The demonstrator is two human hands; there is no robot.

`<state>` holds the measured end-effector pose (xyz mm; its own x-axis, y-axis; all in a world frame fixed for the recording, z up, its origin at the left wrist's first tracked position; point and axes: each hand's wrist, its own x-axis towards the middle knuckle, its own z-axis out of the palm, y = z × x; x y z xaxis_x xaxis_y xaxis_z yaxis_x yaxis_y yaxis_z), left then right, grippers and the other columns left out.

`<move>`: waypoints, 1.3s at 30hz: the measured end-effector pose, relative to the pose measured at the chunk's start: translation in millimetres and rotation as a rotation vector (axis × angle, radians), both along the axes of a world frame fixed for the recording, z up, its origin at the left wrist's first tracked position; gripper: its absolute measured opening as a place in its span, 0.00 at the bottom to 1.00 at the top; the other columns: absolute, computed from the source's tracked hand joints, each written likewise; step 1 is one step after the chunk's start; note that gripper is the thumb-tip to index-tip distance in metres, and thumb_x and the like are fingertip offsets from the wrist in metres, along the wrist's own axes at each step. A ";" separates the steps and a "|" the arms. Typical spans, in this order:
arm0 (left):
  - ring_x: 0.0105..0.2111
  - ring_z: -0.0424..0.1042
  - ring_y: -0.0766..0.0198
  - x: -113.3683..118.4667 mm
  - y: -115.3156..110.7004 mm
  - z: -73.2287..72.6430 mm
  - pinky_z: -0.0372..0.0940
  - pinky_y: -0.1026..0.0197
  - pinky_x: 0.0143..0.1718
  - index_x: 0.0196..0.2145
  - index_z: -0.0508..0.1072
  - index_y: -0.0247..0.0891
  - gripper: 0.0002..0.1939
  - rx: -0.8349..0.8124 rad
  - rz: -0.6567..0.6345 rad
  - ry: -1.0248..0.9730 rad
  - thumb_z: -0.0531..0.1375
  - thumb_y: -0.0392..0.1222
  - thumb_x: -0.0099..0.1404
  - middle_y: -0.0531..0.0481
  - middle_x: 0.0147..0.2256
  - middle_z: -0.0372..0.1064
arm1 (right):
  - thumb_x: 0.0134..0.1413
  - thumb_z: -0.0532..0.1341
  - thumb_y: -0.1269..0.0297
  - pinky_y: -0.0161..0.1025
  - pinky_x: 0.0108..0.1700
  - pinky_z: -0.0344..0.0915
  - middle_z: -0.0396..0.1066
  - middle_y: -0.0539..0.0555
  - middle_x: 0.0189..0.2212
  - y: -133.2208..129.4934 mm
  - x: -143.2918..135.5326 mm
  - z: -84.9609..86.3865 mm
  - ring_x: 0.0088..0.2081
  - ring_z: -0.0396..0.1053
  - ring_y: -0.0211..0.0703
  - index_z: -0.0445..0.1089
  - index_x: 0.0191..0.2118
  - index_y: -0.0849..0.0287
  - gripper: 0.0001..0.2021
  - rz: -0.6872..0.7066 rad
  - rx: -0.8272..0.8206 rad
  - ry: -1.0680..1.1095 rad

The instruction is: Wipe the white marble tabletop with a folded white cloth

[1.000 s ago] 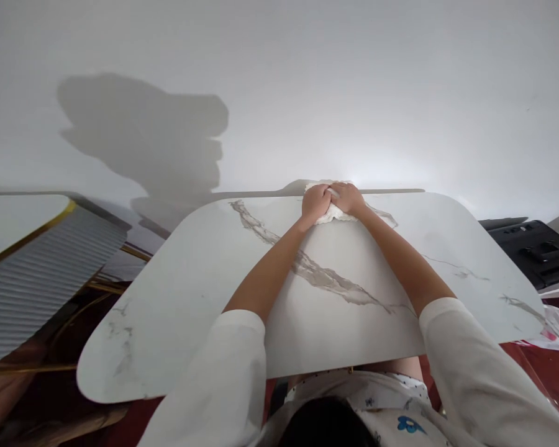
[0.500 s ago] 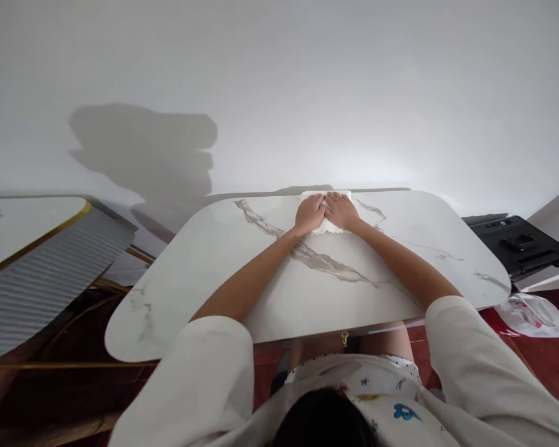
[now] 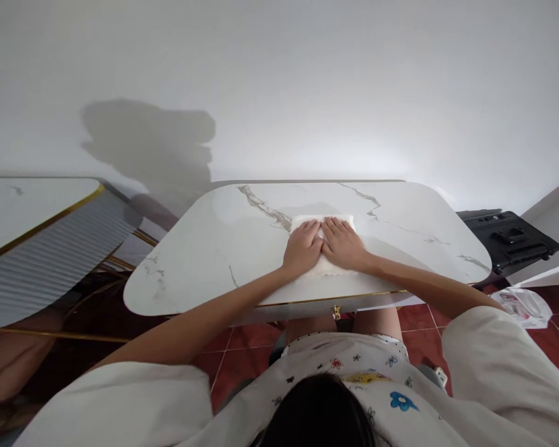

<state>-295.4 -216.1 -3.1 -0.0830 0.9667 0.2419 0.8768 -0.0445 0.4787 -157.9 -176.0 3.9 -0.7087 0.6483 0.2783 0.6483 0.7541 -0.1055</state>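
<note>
A white cloth (image 3: 328, 268) lies flat on the white marble-patterned table (image 3: 205, 248), near its front edge. My left hand (image 3: 302, 247) presses down on the cloth's left part, fingers extended forward. On the cloth's right part rests my right hand (image 3: 343, 243), palm down with its fingers stretched out. The two hands touch at the thumbs. Parts of the cloth under both palms are hidden.
A second marble-topped piece with ribbed grey sides (image 3: 60, 248) stands at the left. At the right are a black case (image 3: 512, 239) and a clear plastic bag (image 3: 524, 307) on the red tiled floor. A wall runs behind the table.
Both hands and the cloth have moved from the table's back edge toward its front edge, and my elbows have spread outward. The view has shifted slightly.
</note>
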 end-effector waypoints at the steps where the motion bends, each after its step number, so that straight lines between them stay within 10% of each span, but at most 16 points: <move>1: 0.65 0.50 0.56 4.2 -7.5 0.1 0.46 0.50 0.65 0.61 0.61 0.36 0.28 -0.022 0.005 -0.013 0.45 0.39 0.64 0.47 0.63 0.54 | 0.62 0.46 0.62 0.51 0.65 0.46 0.54 0.63 0.64 -7.4 5.2 0.1 0.65 0.50 0.53 0.55 0.63 0.68 0.27 0.009 0.004 -0.003; 13: 0.65 0.48 0.56 45.9 -17.2 -7.5 0.47 0.49 0.65 0.61 0.62 0.44 0.29 -0.074 0.015 -0.152 0.49 0.39 0.61 0.52 0.64 0.53 | 0.60 0.49 0.61 0.51 0.65 0.49 0.54 0.60 0.64 -15.9 52.6 1.4 0.65 0.50 0.49 0.56 0.64 0.64 0.28 0.009 -0.033 -0.006; 39: 0.52 0.66 0.57 14.7 230.9 4.2 0.57 0.56 0.56 0.46 0.72 0.37 0.19 0.192 -0.068 -0.015 0.46 0.31 0.64 0.44 0.48 0.72 | 0.63 0.44 0.68 0.47 0.56 0.55 0.68 0.59 0.54 230.6 0.2 0.1 0.56 0.61 0.50 0.67 0.52 0.61 0.19 -0.136 0.053 0.097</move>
<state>-280.7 14.8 1.0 -0.0239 0.9066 0.4212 0.8616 -0.1950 0.4686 -157.6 54.6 4.0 -0.5839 0.7189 0.3771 0.7333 0.6664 -0.1351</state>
